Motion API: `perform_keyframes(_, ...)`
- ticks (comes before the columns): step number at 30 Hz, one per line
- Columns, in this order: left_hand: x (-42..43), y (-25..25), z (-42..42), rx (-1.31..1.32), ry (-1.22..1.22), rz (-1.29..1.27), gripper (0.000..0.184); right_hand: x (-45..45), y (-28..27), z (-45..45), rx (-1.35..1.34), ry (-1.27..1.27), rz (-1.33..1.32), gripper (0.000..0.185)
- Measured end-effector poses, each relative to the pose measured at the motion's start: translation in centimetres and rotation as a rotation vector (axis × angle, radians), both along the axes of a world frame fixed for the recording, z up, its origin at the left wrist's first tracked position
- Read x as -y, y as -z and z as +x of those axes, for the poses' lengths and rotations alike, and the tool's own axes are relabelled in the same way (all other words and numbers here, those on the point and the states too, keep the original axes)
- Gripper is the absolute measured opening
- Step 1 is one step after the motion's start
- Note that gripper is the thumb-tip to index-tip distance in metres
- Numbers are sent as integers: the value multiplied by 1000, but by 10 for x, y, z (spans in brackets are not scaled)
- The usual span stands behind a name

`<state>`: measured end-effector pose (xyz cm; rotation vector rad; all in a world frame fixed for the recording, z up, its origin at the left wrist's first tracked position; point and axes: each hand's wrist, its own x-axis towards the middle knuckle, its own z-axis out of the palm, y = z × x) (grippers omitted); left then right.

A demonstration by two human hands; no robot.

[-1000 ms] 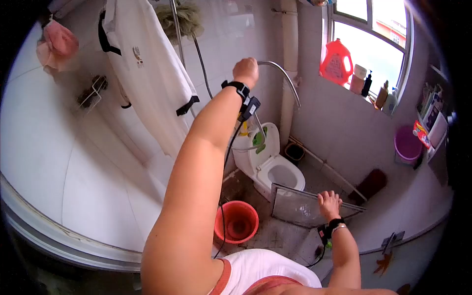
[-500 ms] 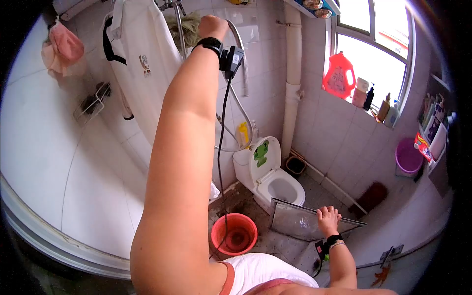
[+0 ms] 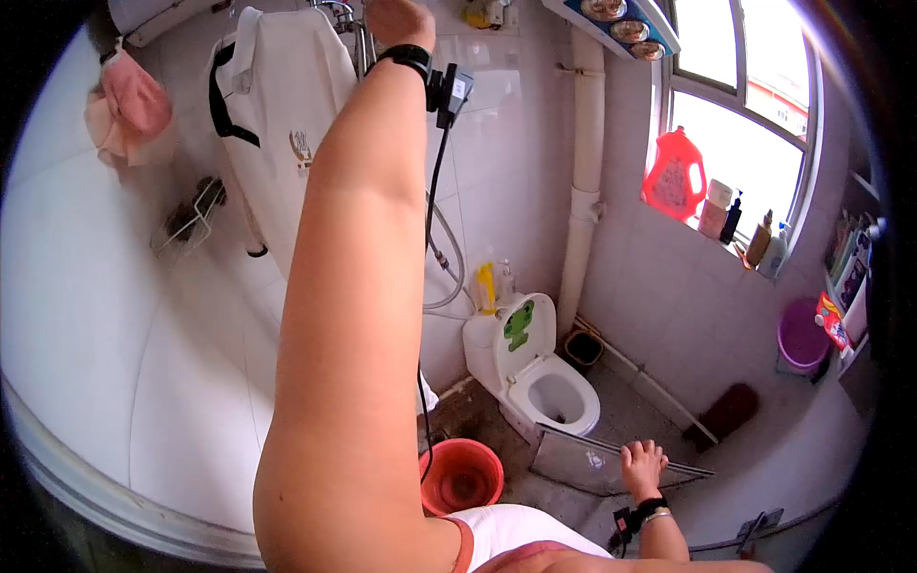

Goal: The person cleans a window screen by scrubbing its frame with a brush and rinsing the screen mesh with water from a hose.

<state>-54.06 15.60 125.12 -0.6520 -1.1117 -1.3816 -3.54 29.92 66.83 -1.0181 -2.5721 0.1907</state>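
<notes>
My left hand (image 3: 399, 21) is raised at the top edge, beside the metal shower fittings (image 3: 344, 14) on the wall; its fingers are mostly cut off or hidden. A grey shower hose (image 3: 457, 272) hangs below it. My right hand (image 3: 644, 467) grips the top edge of a framed, greyish panel (image 3: 583, 461), which leans low in front of the toilet (image 3: 554, 396). A red bucket (image 3: 462, 477) stands on the floor between my arms. To the left of my raised arm hangs a white garment (image 3: 287, 115) with black trim.
Bottles and a red jug (image 3: 675, 177) line the window sill. A purple bucket (image 3: 803, 336) hangs near a loaded shelf (image 3: 850, 267) at the right. A pipe (image 3: 585, 191) runs down the corner. A wire rack (image 3: 196, 220) is on the left wall.
My left hand has moved up and left, from holding the shower hose out to the wall fittings. The view has tilted upward. My right hand stays on the panel.
</notes>
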Motion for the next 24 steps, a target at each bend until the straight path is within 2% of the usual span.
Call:
perform_keyframes(1, 0, -8, -22, -5, 4, 2, 29, 1, 1, 1, -8, 0, 23, 23)
perform_keyframes(3, 2, -28, -62, -138, -538, 19, 33, 6, -5, 3, 1, 2, -43, 22)
perform_keyframes(4, 14, -22, -14, 147, -405, -182, 43, 7, -2, 4, -8, 18, -23, 21)
perform_keyframes(5, 2, -31, -35, 143, -400, -178, 43, 9, 1, 4, -16, 31, -5, 21)
perform_keyframes(6, -12, -39, -70, 118, -534, -102, 49, 12, -2, 4, 4, 36, -38, 21)
perform_keyframes(7, -9, -36, -58, 96, -671, -28, 55, 12, -4, 3, 8, 32, -41, 21)
perform_keyframes(8, -17, -34, -42, 285, -488, -167, 61, 12, -5, 3, 22, 35, -54, 21)
perform_keyframes(9, -51, -52, -98, 177, -404, -4, 59, 12, -5, 4, 36, 40, -66, 21)
perform_keyframes(11, -75, -46, -98, 43, -463, 46, 52, 15, -9, 3, 67, 46, -94, 21)
perform_keyframes(12, -69, -40, -78, 47, -461, 47, 52, 15, -10, 2, 62, 46, -86, 21)
perform_keyframes(14, -43, -23, -16, 197, -165, -64, 46, 14, -13, 2, 57, 41, -80, 21)
perform_keyframes(15, -47, -22, -20, 198, -171, -68, 46, 14, -16, 1, 58, 39, -91, 20)
perform_keyframes(17, -56, -22, -26, 243, -440, 124, 44, 15, -18, -1, 56, 33, -105, 20)
perform_keyframes(19, -45, -9, 22, 238, -454, 96, 49, 11, -15, 0, 83, 44, -90, 20)
perform_keyframes(21, -45, 3, 59, 228, -194, 41, 57, 6, -10, 1, 59, 18, -61, 21)
perform_keyframes(22, -64, 1, 31, 107, -380, 130, 62, 5, -9, 0, 51, 13, -48, 21)
perform_keyframes(24, -56, 6, 26, 156, -419, 114, 62, 6, -10, 3, 45, 9, -44, 21)
